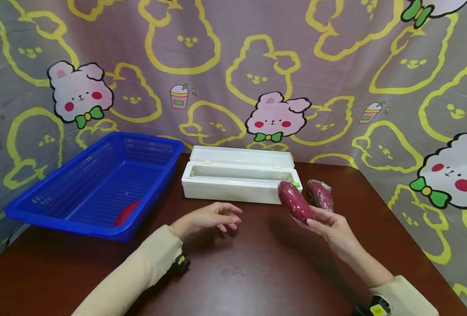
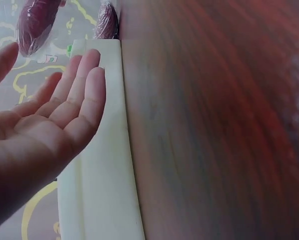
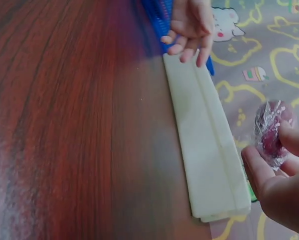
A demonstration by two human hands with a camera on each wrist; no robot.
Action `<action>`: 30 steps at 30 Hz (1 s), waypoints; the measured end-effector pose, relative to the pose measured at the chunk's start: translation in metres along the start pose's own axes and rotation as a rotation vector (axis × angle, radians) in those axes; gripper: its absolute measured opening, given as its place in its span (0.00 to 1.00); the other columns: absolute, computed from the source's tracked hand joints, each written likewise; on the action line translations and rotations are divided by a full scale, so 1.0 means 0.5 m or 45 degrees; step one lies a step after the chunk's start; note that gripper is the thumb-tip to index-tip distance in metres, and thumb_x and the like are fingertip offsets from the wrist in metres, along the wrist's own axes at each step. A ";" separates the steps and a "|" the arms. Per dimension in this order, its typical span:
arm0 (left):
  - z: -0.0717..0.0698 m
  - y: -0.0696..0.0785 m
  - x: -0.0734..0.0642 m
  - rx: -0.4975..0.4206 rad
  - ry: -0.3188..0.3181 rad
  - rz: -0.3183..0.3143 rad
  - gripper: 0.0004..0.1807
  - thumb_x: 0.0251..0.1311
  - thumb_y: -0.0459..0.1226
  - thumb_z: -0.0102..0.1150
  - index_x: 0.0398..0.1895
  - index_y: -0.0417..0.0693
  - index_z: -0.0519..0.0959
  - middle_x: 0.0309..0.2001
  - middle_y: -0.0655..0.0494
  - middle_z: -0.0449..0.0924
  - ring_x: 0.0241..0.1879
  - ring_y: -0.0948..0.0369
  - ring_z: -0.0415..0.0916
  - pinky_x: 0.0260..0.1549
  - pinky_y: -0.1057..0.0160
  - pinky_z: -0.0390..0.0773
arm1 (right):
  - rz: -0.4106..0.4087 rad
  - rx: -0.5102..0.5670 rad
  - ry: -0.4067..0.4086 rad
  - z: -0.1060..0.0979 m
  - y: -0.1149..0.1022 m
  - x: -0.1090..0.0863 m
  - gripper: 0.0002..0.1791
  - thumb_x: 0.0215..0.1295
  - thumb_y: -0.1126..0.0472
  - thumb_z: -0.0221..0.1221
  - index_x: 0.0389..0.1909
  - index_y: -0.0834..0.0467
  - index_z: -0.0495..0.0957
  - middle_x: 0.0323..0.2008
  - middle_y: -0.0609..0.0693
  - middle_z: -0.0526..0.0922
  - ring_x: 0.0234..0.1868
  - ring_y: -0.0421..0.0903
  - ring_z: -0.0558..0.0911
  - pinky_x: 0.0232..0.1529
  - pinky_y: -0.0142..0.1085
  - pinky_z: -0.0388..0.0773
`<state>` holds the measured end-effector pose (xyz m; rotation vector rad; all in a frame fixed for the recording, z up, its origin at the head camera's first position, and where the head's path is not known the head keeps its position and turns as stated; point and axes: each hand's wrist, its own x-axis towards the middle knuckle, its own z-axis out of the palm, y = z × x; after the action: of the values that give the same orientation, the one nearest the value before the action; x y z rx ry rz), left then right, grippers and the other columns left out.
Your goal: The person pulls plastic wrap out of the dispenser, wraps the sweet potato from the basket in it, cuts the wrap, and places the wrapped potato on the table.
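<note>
My right hand (image 1: 338, 230) pinches one end of a red-purple sweet potato (image 1: 294, 199) wrapped in clear film, holding it above the table with its far end tilted up to the left. A second film-wrapped sweet potato (image 1: 319, 195) lies on the table just behind it. My left hand (image 1: 211, 217) hovers over the table in front of a long white box (image 1: 229, 191), palm turned inward, fingers loosely bent around nothing. In the left wrist view, the left palm (image 2: 49, 125) shows bare. The right wrist view shows fingers and thumb on the wrapped sweet potato (image 3: 272, 132).
The white box has its lid raised at the back and a green tab (image 1: 295, 184) at its right end. To the left stands a blue plastic basket (image 1: 142, 215) with a red object (image 1: 127, 212) inside, partly hidden by its wall. A patterned cloth (image 1: 217, 52) hangs behind the brown table (image 1: 233, 281).
</note>
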<state>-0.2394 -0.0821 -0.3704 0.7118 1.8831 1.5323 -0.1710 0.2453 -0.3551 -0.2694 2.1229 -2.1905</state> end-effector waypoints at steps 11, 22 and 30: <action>0.004 0.005 -0.003 0.044 -0.066 -0.038 0.21 0.63 0.35 0.47 0.53 0.27 0.66 0.40 0.39 0.78 0.38 0.54 0.77 0.35 0.58 0.75 | -0.015 0.318 0.187 -0.025 -0.013 -0.014 0.11 0.62 0.69 0.52 0.36 0.53 0.80 0.39 0.48 0.76 0.35 0.48 0.82 0.38 0.39 0.75; 0.007 0.008 -0.004 0.047 -0.122 -0.079 0.20 0.63 0.36 0.48 0.52 0.28 0.68 0.36 0.42 0.79 0.35 0.56 0.77 0.35 0.58 0.75 | 0.030 0.118 0.380 -0.050 0.016 0.020 0.16 0.60 0.62 0.56 0.46 0.67 0.71 0.32 0.49 0.78 0.30 0.47 0.83 0.33 0.40 0.77; 0.007 0.002 -0.003 0.055 -0.145 -0.092 0.19 0.63 0.36 0.48 0.52 0.29 0.68 0.35 0.43 0.79 0.34 0.56 0.77 0.35 0.59 0.75 | 0.076 -0.020 0.371 -0.108 0.116 0.080 0.43 0.46 0.49 0.66 0.52 0.76 0.61 0.29 0.50 0.79 0.26 0.45 0.82 0.29 0.40 0.77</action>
<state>-0.2360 -0.0806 -0.3698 0.7265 1.8419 1.3813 -0.2237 0.2890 -0.4116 0.1194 2.2543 -2.3002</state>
